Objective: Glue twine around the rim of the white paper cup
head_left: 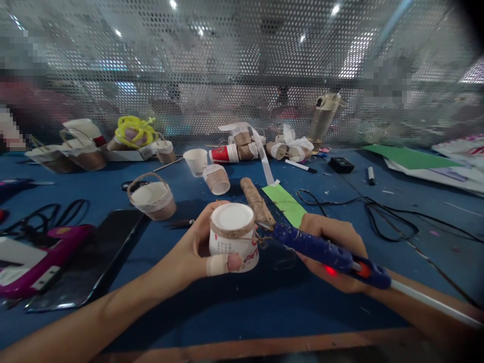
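Holding an upturned white paper cup (234, 237) with a band of brown jute twine round its upper edge and red print on the side, the left hand (194, 252) wraps it from the left. Its fingers are closed on the wall, with a pale bandage on one fingertip at the front. The cup is low centre over the blue cloth-covered table (227, 312), flat bottom facing up; cannot tell if it rests on the cloth.

The right hand (335, 234) is closed around a blue hot glue gun (325, 253) with an orange trigger and a red light glowing underneath. A white glue stick pokes out the back toward lower right. The nozzle points left at the twine band on the cup's right side; touching or just beside, cannot tell.

Just behind the cup lies a roll of brown jute twine (257, 201), with a light green paper strip (285, 201) beside it. Further left stands a twine-wrapped cup basket with a handle (153, 199). A black tablet (94, 262) lies flat at left. A black cable (378, 214) loops right of the right hand. More cups are heaped at the back against a perforated metal screen (242, 75).
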`<state>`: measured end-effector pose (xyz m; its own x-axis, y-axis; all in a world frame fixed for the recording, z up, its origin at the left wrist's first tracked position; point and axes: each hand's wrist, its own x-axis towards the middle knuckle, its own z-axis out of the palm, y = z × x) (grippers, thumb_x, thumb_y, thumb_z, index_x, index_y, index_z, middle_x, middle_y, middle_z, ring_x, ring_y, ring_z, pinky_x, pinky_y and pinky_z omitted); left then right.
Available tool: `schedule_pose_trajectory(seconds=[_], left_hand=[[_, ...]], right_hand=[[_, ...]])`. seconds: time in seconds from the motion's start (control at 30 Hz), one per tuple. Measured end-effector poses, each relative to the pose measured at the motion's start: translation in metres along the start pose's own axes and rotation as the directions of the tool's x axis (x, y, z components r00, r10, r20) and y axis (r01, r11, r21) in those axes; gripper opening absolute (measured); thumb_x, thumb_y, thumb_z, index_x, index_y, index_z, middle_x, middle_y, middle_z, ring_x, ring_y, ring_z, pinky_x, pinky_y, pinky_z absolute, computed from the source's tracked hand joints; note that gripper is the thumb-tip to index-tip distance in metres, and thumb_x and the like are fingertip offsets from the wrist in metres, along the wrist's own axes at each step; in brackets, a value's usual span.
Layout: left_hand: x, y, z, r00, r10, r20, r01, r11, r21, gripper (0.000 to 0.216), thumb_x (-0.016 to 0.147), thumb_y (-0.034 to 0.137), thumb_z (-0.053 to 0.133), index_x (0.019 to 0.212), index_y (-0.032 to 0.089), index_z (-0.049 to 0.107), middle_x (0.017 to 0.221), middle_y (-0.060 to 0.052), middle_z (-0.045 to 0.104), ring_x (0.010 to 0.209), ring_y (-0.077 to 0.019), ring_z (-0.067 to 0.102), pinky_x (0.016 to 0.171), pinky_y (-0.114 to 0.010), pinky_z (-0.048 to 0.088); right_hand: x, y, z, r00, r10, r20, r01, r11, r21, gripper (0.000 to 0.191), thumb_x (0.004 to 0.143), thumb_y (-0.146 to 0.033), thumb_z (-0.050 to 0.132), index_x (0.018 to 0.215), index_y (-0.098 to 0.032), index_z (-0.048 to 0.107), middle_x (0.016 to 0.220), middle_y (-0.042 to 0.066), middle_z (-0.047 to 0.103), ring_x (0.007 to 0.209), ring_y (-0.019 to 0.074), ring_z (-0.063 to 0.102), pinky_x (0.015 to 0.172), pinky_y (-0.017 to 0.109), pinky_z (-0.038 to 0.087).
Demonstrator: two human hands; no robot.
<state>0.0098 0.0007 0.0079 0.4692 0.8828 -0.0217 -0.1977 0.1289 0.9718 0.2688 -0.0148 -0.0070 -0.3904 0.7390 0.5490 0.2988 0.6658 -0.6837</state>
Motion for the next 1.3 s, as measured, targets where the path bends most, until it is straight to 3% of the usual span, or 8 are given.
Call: schedule_pose_trajectory(seconds=[0.13,0.3,0.57,0.73,1.0,1.3], left_hand=[[-0.0006,0.0021,0.003,0.999,-0.003,-0.044,0.004,1.0,0.014,0.058,0.061,0.024,0.085,0.111,0.026,0.056,0.103,-0.003,0.07,0.096,-0.0259,0.066,0.082,-0.033,0.051],[0.0001,0.001,0.0021,0.999,0.025,-0.021,-0.023,0.997,0.067,0.053,0.065,0.026,0.082,0.111,0.026,0.056,0.105,-0.004,0.07,0.096,-0.0264,0.065,0.083,-0.035,0.05],[0.0002,-0.0014,0.001,0.997,0.006,-0.082,0.009,0.982,0.187,0.054,0.068,0.034,0.08,0.114,0.027,0.052,0.11,-0.004,0.066,0.097,-0.0238,0.062,0.084,-0.033,0.05],[0.002,-0.0017,-0.0009,0.996,-0.007,-0.093,0.025,0.98,0.198,0.059,0.067,0.037,0.081,0.116,0.027,0.05,0.108,-0.003,0.067,0.098,-0.0239,0.063,0.084,-0.032,0.049],[0.001,-0.0002,0.0003,0.995,-0.012,-0.104,0.03,0.984,0.177,0.057,0.066,0.034,0.081,0.114,0.029,0.051,0.108,-0.002,0.067,0.097,-0.0239,0.063,0.083,-0.032,0.049],[0.0017,-0.0031,0.0016,0.996,-0.016,-0.093,0.033,0.983,0.181,0.055,0.068,0.036,0.08,0.114,0.028,0.052,0.106,-0.002,0.066,0.098,-0.0235,0.063,0.083,-0.032,0.051]], right_hand=[[0.0,-0.0004,0.0003,0.999,-0.043,0.005,0.044,0.998,-0.048,0.023,0.068,-0.007,0.063,0.069,-0.023,0.046,0.063,-0.003,0.051,0.056,0.0124,0.047,0.053,0.027,0.036],[-0.0013,0.0009,-0.0001,0.999,-0.023,0.032,0.026,0.994,-0.106,0.026,0.071,-0.012,0.063,0.067,-0.023,0.04,0.062,-0.004,0.049,0.053,0.011,0.043,0.05,0.026,0.031],[-0.0015,0.0032,0.0015,0.993,-0.101,0.063,0.106,0.991,-0.084,0.022,0.072,-0.014,0.063,0.074,-0.023,0.043,0.066,-0.002,0.049,0.058,0.0129,0.047,0.053,0.026,0.034],[-0.0023,0.0005,-0.0007,0.996,-0.065,0.067,0.071,0.994,-0.087,0.02,0.073,-0.016,0.066,0.08,-0.024,0.049,0.07,0.0,0.055,0.063,0.0153,0.053,0.057,0.028,0.041],[-0.0051,0.0012,-0.0011,1.0,-0.016,0.022,0.02,0.985,-0.172,0.022,0.073,-0.017,0.064,0.073,-0.023,0.044,0.064,-0.003,0.048,0.054,0.0118,0.044,0.05,0.026,0.032],[-0.0054,-0.0023,0.0005,0.999,-0.015,0.033,0.022,0.972,-0.233,0.023,0.072,-0.014,0.062,0.073,-0.024,0.04,0.064,-0.004,0.045,0.054,0.0114,0.04,0.051,0.026,0.029]])
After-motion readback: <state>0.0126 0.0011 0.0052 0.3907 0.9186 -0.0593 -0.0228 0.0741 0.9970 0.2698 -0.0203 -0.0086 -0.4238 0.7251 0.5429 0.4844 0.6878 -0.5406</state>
